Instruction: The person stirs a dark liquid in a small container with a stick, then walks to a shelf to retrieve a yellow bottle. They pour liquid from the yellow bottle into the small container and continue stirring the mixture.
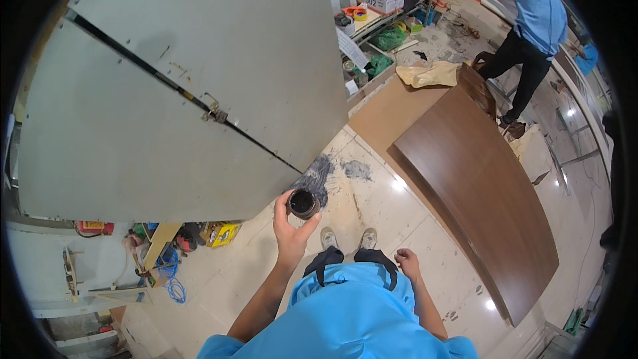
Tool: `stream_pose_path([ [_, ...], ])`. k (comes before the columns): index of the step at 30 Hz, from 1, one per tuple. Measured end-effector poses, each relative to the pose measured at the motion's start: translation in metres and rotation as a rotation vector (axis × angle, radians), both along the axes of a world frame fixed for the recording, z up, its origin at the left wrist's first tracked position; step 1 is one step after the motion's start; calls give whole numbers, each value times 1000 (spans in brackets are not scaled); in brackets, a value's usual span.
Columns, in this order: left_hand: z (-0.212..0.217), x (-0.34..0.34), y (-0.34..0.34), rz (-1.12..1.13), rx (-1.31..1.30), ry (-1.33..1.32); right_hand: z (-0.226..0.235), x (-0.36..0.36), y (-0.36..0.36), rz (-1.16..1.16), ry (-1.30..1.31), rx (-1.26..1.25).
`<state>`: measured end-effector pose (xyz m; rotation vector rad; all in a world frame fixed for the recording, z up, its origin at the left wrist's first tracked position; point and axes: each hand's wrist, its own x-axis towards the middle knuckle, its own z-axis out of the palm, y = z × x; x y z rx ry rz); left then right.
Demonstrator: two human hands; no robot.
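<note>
A large grey panel (179, 86) with a dark diagonal strip and a metal latch fills the upper left. To its right a curved brown wooden board (478, 193) lies on the tiled floor (372, 206), beyond which a person in a blue shirt (531, 13) bends over. Just below the panel's lower corner, the left hand (290, 226) wraps its grip around a small dark round jar (304, 203), held upright. The right hand (407, 264) hangs farther right of the panel, fingers loosely curled, holding nothing.
</note>
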<state>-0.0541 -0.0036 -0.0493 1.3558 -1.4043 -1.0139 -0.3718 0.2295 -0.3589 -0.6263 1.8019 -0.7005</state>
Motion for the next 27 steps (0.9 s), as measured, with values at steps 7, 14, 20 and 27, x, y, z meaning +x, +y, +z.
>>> stream_pose_path([
  [7,-18,-46,-7,-81,77,87,-35,-58,-20,98,160,115],
  [14,-14,-68,-79,-136,77,101,-16,-74,-134,-29,18,-13],
  [20,-24,-96,-185,-213,50,53,-26,-74,-242,57,55,19],
  [27,-9,-132,-318,-281,39,99,-11,-117,-350,1,58,27],
])
